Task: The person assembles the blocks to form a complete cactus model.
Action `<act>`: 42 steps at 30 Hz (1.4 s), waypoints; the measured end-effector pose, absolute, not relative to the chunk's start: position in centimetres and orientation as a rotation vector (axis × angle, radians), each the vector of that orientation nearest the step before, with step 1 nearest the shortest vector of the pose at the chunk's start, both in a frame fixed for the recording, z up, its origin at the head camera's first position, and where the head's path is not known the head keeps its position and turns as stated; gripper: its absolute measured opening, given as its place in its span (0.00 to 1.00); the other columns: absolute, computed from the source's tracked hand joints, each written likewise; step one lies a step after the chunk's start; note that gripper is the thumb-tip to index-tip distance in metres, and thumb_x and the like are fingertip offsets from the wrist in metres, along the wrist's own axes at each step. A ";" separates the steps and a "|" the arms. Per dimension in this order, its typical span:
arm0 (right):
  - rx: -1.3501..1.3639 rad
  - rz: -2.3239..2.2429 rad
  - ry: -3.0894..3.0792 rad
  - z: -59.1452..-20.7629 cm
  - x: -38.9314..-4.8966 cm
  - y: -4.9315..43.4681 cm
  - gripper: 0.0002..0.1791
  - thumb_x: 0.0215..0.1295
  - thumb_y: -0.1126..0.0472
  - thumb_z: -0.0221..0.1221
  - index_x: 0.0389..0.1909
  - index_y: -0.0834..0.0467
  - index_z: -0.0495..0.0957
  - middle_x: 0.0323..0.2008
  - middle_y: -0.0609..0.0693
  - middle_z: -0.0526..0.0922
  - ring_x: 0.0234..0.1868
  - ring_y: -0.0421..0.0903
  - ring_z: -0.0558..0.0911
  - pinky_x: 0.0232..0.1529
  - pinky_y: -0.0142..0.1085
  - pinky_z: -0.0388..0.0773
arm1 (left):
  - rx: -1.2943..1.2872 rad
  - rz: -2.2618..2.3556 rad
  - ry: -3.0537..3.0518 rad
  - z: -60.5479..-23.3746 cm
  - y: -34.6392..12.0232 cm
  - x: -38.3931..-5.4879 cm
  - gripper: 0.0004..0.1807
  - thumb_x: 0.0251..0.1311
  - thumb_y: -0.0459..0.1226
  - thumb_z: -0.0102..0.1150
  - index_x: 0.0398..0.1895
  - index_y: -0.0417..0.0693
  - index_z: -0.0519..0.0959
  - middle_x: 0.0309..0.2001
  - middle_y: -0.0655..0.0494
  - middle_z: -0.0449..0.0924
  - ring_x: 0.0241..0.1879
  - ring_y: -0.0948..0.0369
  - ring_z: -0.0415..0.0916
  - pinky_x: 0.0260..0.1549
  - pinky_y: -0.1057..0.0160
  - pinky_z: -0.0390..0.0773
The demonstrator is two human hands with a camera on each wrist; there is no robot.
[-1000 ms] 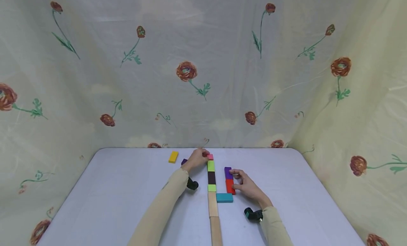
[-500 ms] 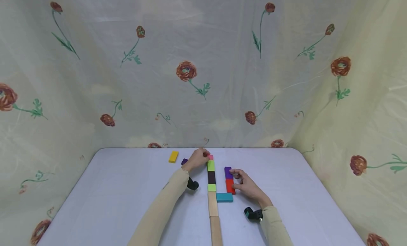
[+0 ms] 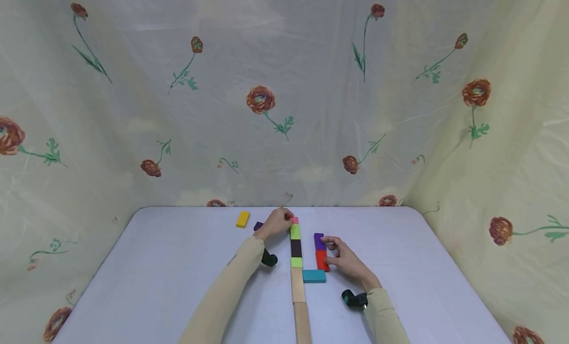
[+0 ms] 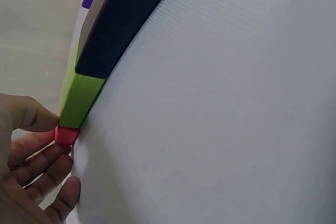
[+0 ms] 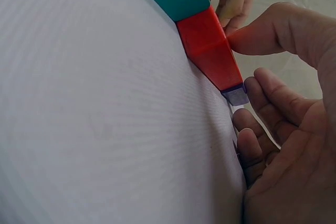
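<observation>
At the far end of a row of blocks, my left hand (image 3: pixel 277 221) pinches a small pink block (image 3: pixel 295 219), with its thumb by the joint to the light green block (image 3: pixel 295 231). The left wrist view shows its fingertips around that block (image 4: pixel 65 136). My right hand (image 3: pixel 348 261) lies beside a shorter row to the right. Its thumb touches the side of the red block (image 5: pixel 210 51), and its forefinger touches the purple block (image 5: pixel 236 95). A teal block (image 3: pixel 314 276) lies crosswise between the two rows.
The long row continues nearer with a dark block (image 3: pixel 296 248), another green block (image 3: pixel 296 262) and wooden blocks (image 3: pixel 298 285). A yellow block (image 3: pixel 242 219) lies at the back left. A second purple block (image 3: pixel 258 226) is partly behind the left wrist.
My left fingers have edged the pink block very slightly nearer, toward the row. The right hand and the other blocks look the same.
</observation>
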State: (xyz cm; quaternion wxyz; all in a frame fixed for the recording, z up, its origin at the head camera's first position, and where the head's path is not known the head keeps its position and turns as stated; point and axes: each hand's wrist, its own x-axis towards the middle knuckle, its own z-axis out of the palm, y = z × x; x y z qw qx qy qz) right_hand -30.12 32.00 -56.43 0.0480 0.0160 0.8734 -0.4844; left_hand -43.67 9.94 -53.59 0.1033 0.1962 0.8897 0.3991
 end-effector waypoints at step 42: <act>0.039 -1.442 2.673 -56.2 -30.3 31.9 0.31 0.59 0.65 0.62 0.64 0.49 0.66 0.62 0.53 0.70 0.60 0.53 0.67 0.54 0.47 0.69 | 0.776 1.178 2.706 -48.9 2.5 -38.9 0.12 0.65 0.32 0.54 0.50 0.39 0.79 0.49 0.42 0.80 0.46 0.55 0.76 0.49 0.57 0.78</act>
